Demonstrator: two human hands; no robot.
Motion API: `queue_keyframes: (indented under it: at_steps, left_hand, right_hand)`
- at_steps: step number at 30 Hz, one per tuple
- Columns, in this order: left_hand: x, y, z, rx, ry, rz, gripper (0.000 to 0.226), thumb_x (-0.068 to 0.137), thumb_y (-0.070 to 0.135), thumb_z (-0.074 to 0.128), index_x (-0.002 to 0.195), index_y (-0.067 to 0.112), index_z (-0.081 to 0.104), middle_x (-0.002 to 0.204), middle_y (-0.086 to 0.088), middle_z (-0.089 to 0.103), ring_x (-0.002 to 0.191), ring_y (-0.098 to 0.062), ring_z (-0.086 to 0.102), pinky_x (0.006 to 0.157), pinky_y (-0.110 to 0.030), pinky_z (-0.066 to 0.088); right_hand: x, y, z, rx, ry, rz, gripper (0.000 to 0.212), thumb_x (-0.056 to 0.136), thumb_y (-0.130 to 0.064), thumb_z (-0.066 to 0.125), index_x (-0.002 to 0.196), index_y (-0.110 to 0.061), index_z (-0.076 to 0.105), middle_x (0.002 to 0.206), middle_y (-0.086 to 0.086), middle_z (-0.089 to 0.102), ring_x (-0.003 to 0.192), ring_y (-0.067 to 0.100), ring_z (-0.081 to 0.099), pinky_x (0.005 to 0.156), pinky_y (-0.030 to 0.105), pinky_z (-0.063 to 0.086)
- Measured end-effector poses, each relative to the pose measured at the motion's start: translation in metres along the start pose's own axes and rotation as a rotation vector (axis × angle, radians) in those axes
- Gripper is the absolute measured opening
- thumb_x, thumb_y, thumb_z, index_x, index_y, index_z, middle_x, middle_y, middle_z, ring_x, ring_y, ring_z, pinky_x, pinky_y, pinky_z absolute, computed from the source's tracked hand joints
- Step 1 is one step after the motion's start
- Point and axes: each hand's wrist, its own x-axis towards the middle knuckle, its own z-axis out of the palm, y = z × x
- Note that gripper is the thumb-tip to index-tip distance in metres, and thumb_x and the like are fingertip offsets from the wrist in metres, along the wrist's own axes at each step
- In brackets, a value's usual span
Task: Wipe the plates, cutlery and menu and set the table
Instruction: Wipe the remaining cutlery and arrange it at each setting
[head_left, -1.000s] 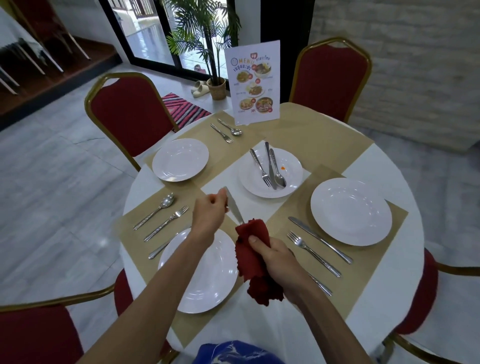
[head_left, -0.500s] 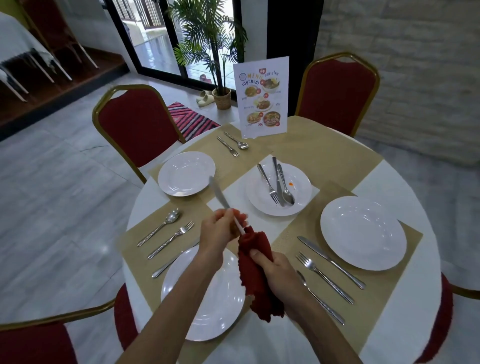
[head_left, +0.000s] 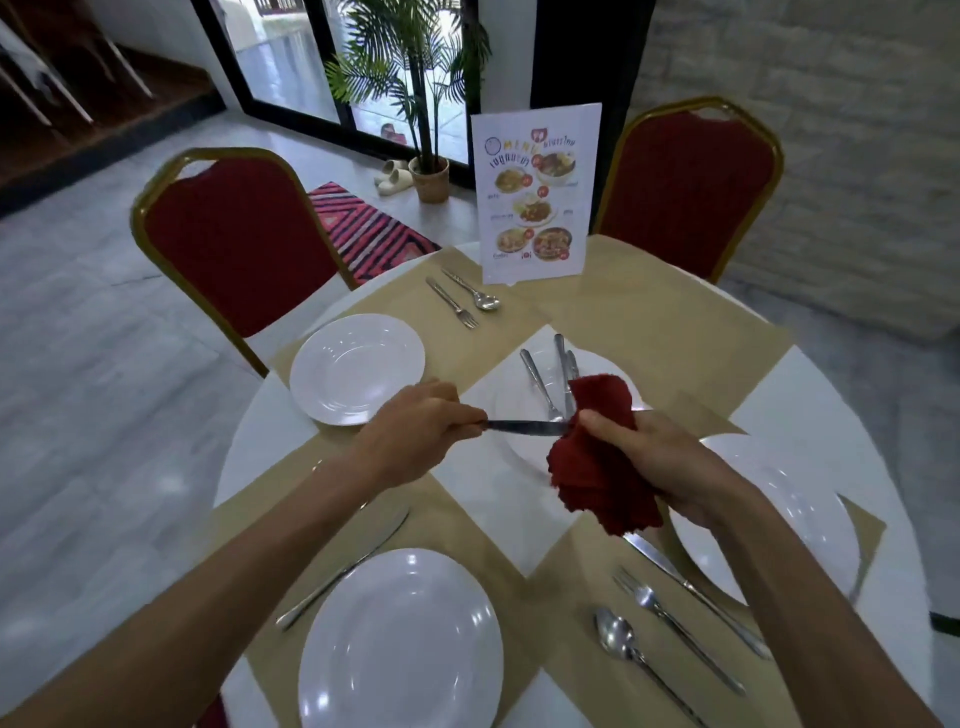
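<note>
Counter half set; left hand grips knife, swung level toward 3 o'clock into cloth right hand clutches: blade wipe.

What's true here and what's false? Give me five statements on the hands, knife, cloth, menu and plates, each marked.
1. The left hand holds a knife by its handle. True.
2. The right hand holds a blue cloth. False: the cloth is red.
3. The menu lies flat. False: it stands upright.
4. The knife's tip is inside the cloth. True.
5. The near plate holds cutlery. False: it is bare; cutlery lies on the centre plate.
</note>
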Motion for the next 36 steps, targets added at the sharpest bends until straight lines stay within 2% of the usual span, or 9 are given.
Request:
queue_keyframes:
  at_steps: [3,5,11,14,19,23,28,32,36]
  left_hand:
    - [0.027,-0.036,0.001,0.071,0.003,0.132,0.028,0.095,0.035,0.057,0.109,0.022,0.077,0.08,0.002,0.061,0.077,-0.017,0.049,0.065,-0.038,0.046]
    - [0.043,-0.058,0.002,0.084,-0.028,0.153,0.029,0.095,0.039,0.055,0.109,0.025,0.077,0.084,0.005,0.062,0.082,-0.016,0.05,0.07,-0.038,0.045]
    - [0.102,-0.139,-0.005,0.17,-0.074,0.133,0.021,0.094,0.037,0.063,0.11,0.031,0.076,0.093,0.009,0.066,0.091,-0.017,0.053,0.079,-0.031,0.034]
    - [0.134,-0.174,-0.008,0.188,-0.076,0.071,0.024,0.093,0.039,0.064,0.114,0.033,0.074,0.104,0.008,0.068,0.103,-0.018,0.055,0.09,-0.037,0.038]
    - [0.161,-0.211,0.024,0.319,-0.109,-0.239,0.034,0.1,0.025,0.055,0.134,0.033,0.06,0.129,-0.001,0.062,0.126,-0.026,0.048,0.105,-0.044,0.034]
    - [0.167,-0.215,0.067,0.445,-0.251,-0.369,0.035,0.101,0.036,0.046,0.132,0.023,0.055,0.129,-0.017,0.055,0.127,-0.037,0.046,0.107,-0.05,0.031]
    - [0.18,-0.229,0.09,0.39,-0.217,-0.401,0.05,0.098,0.052,0.046,0.119,0.011,0.063,0.122,-0.017,0.06,0.117,-0.032,0.053,0.101,-0.04,0.033]
    - [0.186,-0.229,0.094,0.353,-0.183,-0.422,0.052,0.093,0.057,0.056,0.104,0.008,0.07,0.108,-0.011,0.067,0.102,-0.027,0.06,0.083,-0.033,0.035]
    - [0.19,-0.226,0.094,0.337,-0.17,-0.469,0.051,0.091,0.057,0.059,0.101,0.009,0.071,0.103,-0.011,0.068,0.098,-0.026,0.062,0.077,-0.031,0.031]
  right_hand:
    - [0.024,-0.002,0.008,-0.016,-0.017,0.053,0.036,0.099,-0.029,0.066,0.102,0.006,0.072,0.092,0.024,0.078,0.073,0.035,0.076,0.063,0.04,0.064]
    - [0.045,-0.001,0.016,0.006,-0.005,0.088,0.038,0.097,-0.027,0.07,0.102,0.01,0.072,0.09,0.028,0.077,0.067,0.036,0.074,0.053,0.035,0.059]
    - [0.121,-0.019,0.053,0.063,0.055,0.126,0.027,0.092,-0.014,0.074,0.103,0.01,0.071,0.087,0.028,0.075,0.068,0.037,0.071,0.056,0.041,0.061]
    - [0.169,-0.027,0.076,0.178,0.149,0.112,0.021,0.091,-0.008,0.072,0.106,0.007,0.068,0.078,0.023,0.075,0.062,0.035,0.071,0.057,0.042,0.06]
    - [0.249,-0.019,0.116,0.232,0.291,0.107,0.017,0.083,-0.01,0.077,0.096,-0.001,0.073,0.081,0.019,0.077,0.074,0.038,0.075,0.077,0.063,0.062]
    - [0.289,-0.008,0.14,0.127,0.342,0.101,0.005,0.084,-0.015,0.075,0.087,-0.011,0.074,0.083,0.012,0.077,0.084,0.033,0.075,0.08,0.045,0.064]
    - [0.316,0.004,0.144,-0.078,0.407,0.136,0.017,0.09,-0.022,0.067,0.102,-0.01,0.07,0.093,0.009,0.072,0.089,0.027,0.068,0.064,0.029,0.049]
    - [0.323,0.006,0.14,-0.233,0.379,0.187,0.026,0.096,-0.022,0.058,0.113,-0.003,0.064,0.101,0.012,0.067,0.096,0.03,0.065,0.08,0.037,0.054]
    - [0.321,-0.001,0.137,-0.35,0.337,0.168,0.026,0.099,-0.017,0.052,0.118,-0.003,0.061,0.107,0.012,0.065,0.097,0.028,0.062,0.079,0.033,0.047]
